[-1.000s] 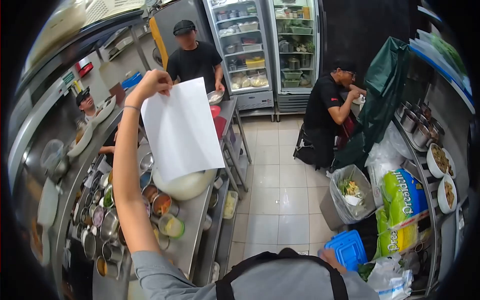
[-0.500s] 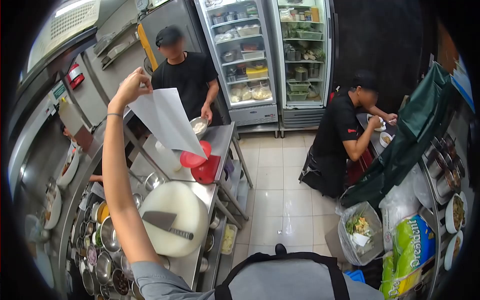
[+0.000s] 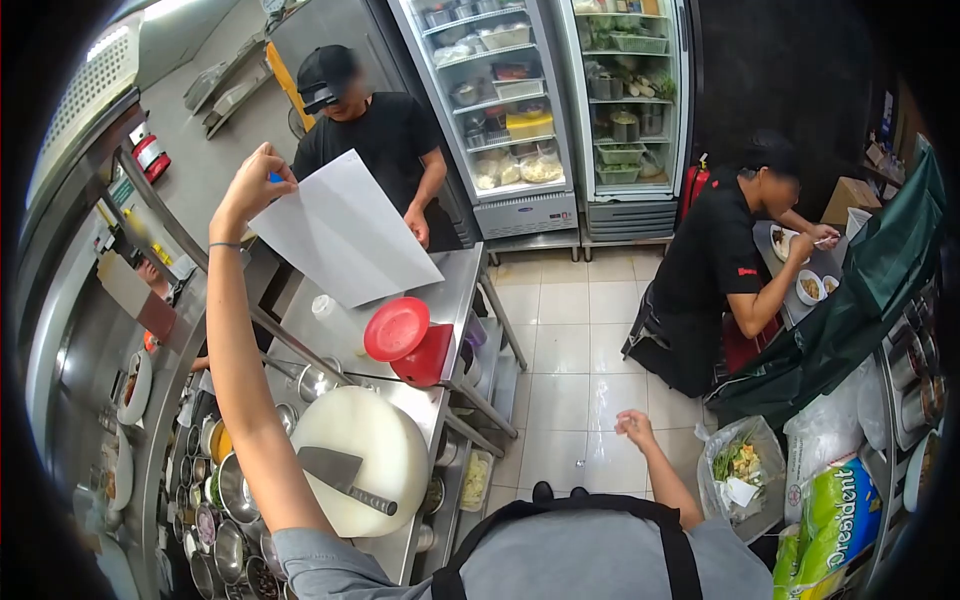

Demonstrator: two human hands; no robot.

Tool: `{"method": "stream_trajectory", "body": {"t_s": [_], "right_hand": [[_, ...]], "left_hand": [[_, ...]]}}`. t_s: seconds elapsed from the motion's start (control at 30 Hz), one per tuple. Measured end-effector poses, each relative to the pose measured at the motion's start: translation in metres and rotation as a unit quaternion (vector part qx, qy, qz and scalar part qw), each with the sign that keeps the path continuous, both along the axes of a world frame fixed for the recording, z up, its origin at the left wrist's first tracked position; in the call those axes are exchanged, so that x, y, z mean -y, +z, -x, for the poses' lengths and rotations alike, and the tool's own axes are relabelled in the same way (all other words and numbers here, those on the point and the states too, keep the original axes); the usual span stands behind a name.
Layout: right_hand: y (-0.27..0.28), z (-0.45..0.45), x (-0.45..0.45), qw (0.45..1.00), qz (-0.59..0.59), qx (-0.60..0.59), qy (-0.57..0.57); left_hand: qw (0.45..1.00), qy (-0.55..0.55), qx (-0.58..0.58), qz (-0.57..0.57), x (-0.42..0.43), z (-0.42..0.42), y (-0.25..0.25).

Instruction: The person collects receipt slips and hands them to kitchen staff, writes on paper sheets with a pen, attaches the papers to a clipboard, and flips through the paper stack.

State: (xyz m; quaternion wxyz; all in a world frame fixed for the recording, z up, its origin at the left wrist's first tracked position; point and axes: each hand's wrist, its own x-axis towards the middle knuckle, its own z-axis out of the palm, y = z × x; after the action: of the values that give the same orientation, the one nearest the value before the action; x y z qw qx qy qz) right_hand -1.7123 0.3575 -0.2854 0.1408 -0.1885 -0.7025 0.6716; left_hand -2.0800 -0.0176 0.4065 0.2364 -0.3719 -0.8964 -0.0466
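Observation:
My left hand (image 3: 258, 185) is raised at upper left, its fingers closed on the corner of a white sheet of paper (image 3: 350, 235). A small blue bit shows by the fingertips. The sheet hangs tilted above a steel table (image 3: 455, 285), partly in front of a co-worker. My right hand (image 3: 635, 428) is low over the tiled floor, fingers apart and slightly bent, with nothing visible in it. Below my left forearm, a cleaver (image 3: 340, 478) lies on a round white chopping block (image 3: 385, 430). A red kitchen scale (image 3: 415, 350) stands near the sheet's lower edge.
One co-worker (image 3: 375, 150) stands behind the table; another (image 3: 715, 270) bends over bowls at right. Glass-door fridges (image 3: 520, 195) line the back. A lined waste bin (image 3: 765, 510) and a President sack (image 3: 830, 530) stand at right. Several metal bowls (image 3: 230, 550) crowd the left.
The sheet has turned more face-on to me, its lower edge swinging right. My right hand has come into view. The view has shifted; the standing co-worker's bowl is now hidden.

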Motion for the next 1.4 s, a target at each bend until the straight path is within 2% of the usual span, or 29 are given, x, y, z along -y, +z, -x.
{"method": "stream_trajectory", "body": {"t_s": [0.03,0.1,0.17,0.23,0.27,0.33,0.47,0.53,0.63,0.67,0.73,0.8,0.9,0.93,1.0,1.07,1.13,1.2,1.23,1.27,1.4], "right_hand": [[-0.010,-0.011,0.009,0.999,-0.047,0.015,0.022],[-0.081,-0.040,0.018,0.983,-0.114,0.140,0.042],[-0.097,-0.082,0.037,0.948,-0.147,0.281,0.032],[-0.103,-0.131,0.048,0.913,-0.266,0.288,0.110],[-0.101,-0.151,0.050,0.902,-0.281,0.297,0.138],[-0.092,-0.169,0.048,0.894,-0.247,0.341,0.155],[-0.077,-0.177,0.047,0.895,-0.132,0.412,0.106],[-0.070,-0.169,0.044,0.902,-0.088,0.415,0.083],[-0.066,-0.144,0.032,0.919,-0.040,0.387,0.070],[-0.064,-0.133,0.027,0.924,-0.027,0.375,0.073],[-0.060,-0.109,0.019,0.932,0.005,0.352,0.087],[-0.058,-0.081,0.013,0.936,0.052,0.330,0.110],[-0.053,-0.032,0.009,0.932,0.120,0.303,0.158],[-0.048,-0.016,0.010,0.936,-0.037,0.256,0.238],[-0.031,0.015,0.016,0.911,-0.079,0.240,0.325],[-0.033,0.037,0.021,0.853,-0.161,0.281,0.410],[-0.030,0.071,0.044,0.798,-0.206,0.292,0.485],[-0.028,0.102,0.076,0.743,-0.231,0.289,0.558],[-0.026,0.115,0.094,0.716,-0.239,0.288,0.590],[-0.026,0.126,0.112,0.688,-0.246,0.286,0.620],[-0.029,0.143,0.192,0.573,-0.260,0.291,0.721]], "left_hand": [[1.000,-0.010,-0.003,0.005,0.000,0.004,-0.001],[1.000,-0.023,-0.007,0.010,0.001,0.013,-0.002],[1.000,-0.017,-0.004,0.014,0.000,0.018,-0.005],[1.000,0.009,0.007,0.019,0.000,0.020,-0.006],[1.000,-0.006,0.017,0.012,0.001,0.023,-0.008],[0.999,-0.037,0.030,-0.003,0.004,0.027,-0.009],[0.999,-0.028,0.030,0.013,0.006,0.028,-0.013],[0.999,-0.021,0.030,0.023,0.006,0.016,-0.010],[0.997,-0.054,0.045,-0.029,0.009,-0.017,-0.016],[0.995,-0.092,0.006,-0.038,0.012,-0.032,-0.022],[0.987,-0.044,0.080,-0.133,0.013,-0.076,-0.034],[0.983,-0.073,0.034,-0.164,0.031,-0.108,-0.056],[0.975,-0.056,0.007,-0.213,0.049,-0.183,-0.083],[0.971,-0.020,0.002,-0.238,0.055,-0.211,-0.091],[0.957,-0.013,-0.058,-0.284,0.078,-0.256,-0.116],[0.933,-0.023,-0.083,-0.350,0.099,-0.306,-0.137],[0.910,0.047,-0.131,-0.390,0.122,-0.365,-0.152],[0.896,0.129,-0.207,-0.371,0.151,-0.426,-0.162],[0.852,0.187,-0.251,-0.420,0.157,-0.455,-0.169],[0.831,0.224,-0.286,-0.421,0.170,-0.491,-0.175],[0.771,0.208,-0.359,-0.482,0.215,-0.634,-0.209]]}}
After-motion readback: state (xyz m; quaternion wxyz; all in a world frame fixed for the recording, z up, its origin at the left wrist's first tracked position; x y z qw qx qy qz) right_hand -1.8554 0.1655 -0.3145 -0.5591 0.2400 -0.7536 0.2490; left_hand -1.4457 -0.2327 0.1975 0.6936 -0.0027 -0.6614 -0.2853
